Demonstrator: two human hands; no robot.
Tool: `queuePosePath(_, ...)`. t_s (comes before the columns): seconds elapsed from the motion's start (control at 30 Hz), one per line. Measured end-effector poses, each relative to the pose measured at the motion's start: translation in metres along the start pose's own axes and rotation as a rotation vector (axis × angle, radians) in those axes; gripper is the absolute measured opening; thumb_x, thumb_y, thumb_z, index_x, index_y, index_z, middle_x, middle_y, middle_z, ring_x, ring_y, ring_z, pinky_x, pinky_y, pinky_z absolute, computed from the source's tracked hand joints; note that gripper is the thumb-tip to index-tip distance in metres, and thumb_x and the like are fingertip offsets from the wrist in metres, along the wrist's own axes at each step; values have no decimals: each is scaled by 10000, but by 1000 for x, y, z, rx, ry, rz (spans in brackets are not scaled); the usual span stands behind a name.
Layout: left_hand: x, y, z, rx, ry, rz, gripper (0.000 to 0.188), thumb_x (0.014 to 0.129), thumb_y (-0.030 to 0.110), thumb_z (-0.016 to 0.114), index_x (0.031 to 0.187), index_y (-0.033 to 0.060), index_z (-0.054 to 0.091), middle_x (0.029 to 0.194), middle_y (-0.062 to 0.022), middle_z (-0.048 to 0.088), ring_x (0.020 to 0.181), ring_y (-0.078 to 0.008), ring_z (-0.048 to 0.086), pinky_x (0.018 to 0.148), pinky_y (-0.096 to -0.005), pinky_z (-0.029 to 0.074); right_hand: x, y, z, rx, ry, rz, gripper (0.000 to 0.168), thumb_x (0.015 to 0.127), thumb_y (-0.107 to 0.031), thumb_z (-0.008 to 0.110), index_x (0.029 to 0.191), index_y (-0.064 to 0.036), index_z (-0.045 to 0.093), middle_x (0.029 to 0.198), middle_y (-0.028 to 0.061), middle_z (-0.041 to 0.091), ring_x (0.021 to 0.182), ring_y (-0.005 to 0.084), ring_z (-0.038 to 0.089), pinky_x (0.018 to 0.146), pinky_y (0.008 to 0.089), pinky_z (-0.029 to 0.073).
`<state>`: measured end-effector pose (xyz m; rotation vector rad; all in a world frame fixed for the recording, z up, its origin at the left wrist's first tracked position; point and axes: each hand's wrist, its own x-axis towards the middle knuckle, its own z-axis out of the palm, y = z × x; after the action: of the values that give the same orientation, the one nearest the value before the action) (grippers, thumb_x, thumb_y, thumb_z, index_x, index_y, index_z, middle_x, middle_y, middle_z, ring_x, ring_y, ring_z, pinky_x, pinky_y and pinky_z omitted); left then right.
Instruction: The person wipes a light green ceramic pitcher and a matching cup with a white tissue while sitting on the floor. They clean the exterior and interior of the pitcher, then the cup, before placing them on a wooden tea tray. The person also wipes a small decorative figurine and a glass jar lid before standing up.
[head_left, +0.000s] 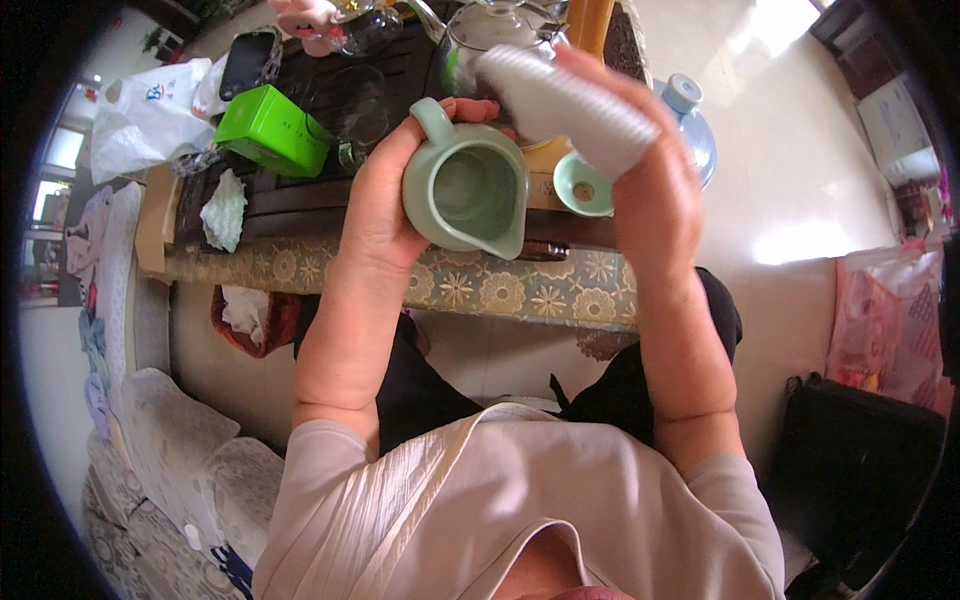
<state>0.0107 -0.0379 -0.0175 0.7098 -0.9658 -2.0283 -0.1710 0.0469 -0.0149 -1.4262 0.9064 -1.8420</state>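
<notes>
A pale green ceramic pitcher (466, 196) with a pouring lip is tilted so that I look into its mouth. My left hand (390, 196) wraps around its far left side, close to the loop handle. In my right hand (654, 187), blurred, is a white cloth or paper towel (570, 105), held above and to the right of the pitcher. Below the cloth sits a small pale green bowl-shaped piece (581, 189) with a dark spot at its centre; the cloth and hand partly cover it.
On the dark wooden tea tray (289, 199) stand a bright green tin (274, 131), a crumpled towel (224, 211) and a glass-lidded kettle (491, 30). A smartphone (249, 64) and a white plastic bag (150, 120) are at far left. A large water bottle (694, 127) stands right.
</notes>
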Motion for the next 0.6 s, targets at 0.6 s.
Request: queuePosePath(0.6, -24, -21, 26, 72, 15, 287, 232, 921, 116, 558, 1136, 26, 558, 1061, -52, 608, 939, -122, 599, 813, -261, 492, -15, 15, 45, -532, -26, -341, 434, 857, -104, 608, 1282, -46, 549, 1314, 203, 514, 1209, 351, 503, 1015, 409, 373)
